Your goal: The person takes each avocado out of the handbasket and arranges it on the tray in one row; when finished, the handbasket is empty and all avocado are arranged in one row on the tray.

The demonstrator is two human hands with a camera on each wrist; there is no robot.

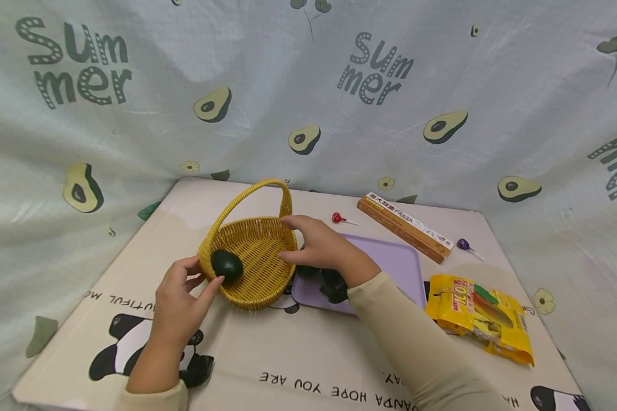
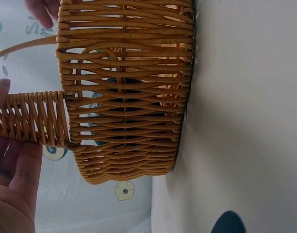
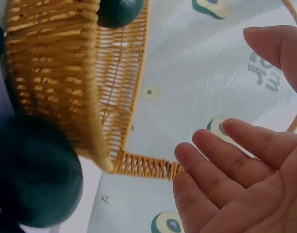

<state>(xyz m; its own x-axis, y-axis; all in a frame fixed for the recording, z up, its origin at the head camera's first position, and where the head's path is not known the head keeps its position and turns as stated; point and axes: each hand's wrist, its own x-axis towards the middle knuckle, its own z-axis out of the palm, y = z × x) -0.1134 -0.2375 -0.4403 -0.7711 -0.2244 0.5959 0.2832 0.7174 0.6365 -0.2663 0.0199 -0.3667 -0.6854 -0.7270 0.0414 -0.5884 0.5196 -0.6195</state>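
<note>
A yellow wicker basket (image 1: 249,302) with a tall arched handle (image 1: 236,206) stands on the table. Inside it, against the left wall, lies a smooth dark green oval fruit (image 1: 227,266), perhaps an avocado. My left hand (image 1: 177,299) holds the foot of the handle between thumb and fingers, as the left wrist view shows. At the basket's right side is my right hand (image 1: 321,248), fingers extended and thumb spread; whether it touches the handle I cannot tell. Another dark green fruit (image 3: 39,170) sits just outside the basket, partly hidden under the right hand in the head view.
Under the right forearm lies a lilac tray (image 1: 391,260). Behind it are a long pasta box (image 1: 406,225), a red lollipop (image 1: 337,217) and a purple lollipop (image 1: 464,244). A yellow snack bag (image 1: 480,317) lies at the right. Printed cloth (image 1: 267,68) hangs around the table.
</note>
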